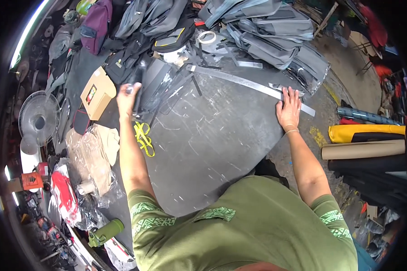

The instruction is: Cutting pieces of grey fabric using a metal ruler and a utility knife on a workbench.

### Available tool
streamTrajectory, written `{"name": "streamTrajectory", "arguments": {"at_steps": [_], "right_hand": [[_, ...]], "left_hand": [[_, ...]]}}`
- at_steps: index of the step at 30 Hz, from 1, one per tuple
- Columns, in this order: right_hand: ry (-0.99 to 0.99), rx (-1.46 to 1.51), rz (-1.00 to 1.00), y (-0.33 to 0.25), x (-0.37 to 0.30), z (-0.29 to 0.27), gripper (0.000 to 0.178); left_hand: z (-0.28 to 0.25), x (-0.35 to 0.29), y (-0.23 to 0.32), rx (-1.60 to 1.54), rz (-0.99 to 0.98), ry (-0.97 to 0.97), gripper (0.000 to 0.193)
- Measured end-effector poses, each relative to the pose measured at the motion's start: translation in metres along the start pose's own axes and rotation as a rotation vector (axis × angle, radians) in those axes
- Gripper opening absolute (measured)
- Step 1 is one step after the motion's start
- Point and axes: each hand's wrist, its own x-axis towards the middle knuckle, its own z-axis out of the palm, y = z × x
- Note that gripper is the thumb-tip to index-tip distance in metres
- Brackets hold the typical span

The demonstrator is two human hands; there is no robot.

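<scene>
One long ruler [239, 81] lies beneath the right hand [288, 109].

2 hands [127, 98] [289, 110], 1 lg ruler [239, 80], 1 fan [39, 121], 1 grn btl [107, 231].

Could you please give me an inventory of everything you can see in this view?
Worktable: one, dark grey, centre
Long straightedge: one, silver, across the table
Dark elongated object: one, blackish, left-centre, kind unclear
Cardboard box: one, brown, left
Strap: one, yellow, left-centre
Tape roll: one, cream, far side
Backpacks: several, mostly grey, far side
Purple backpack: one, purple, far left
Fan: one, grey, left
Bottle: one, green, lower left
Material roll: one, tan, right
Edge clutter: uncountable, mixed, too small to tell
T-shirt: one, green, bottom
Left hand: one, bare, at the dark object
Right hand: one, bare, fingers spread over the straightedge
</scene>
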Motion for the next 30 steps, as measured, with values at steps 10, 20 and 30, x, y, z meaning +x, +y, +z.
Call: {"name": "streamTrajectory", "arguments": {"at_steps": [10,20,30], "right_hand": [[0.003,0.006,0.000,0.006,0.000,-0.001,0.061],[0.015,0.018,-0.007,0.005,-0.001,-0.001,0.060],[-0.002,0.015,0.000,0.002,0.001,-0.001,0.060]], "left_hand": [[0.074,-0.029,0.000,0.448,0.175,-0.390,0.057],[0.103,-0.028,0.041,0.558,0.127,-0.225,0.065],[0.106,-0.011,0.030,0.559,0.247,-0.214,0.037]]}}
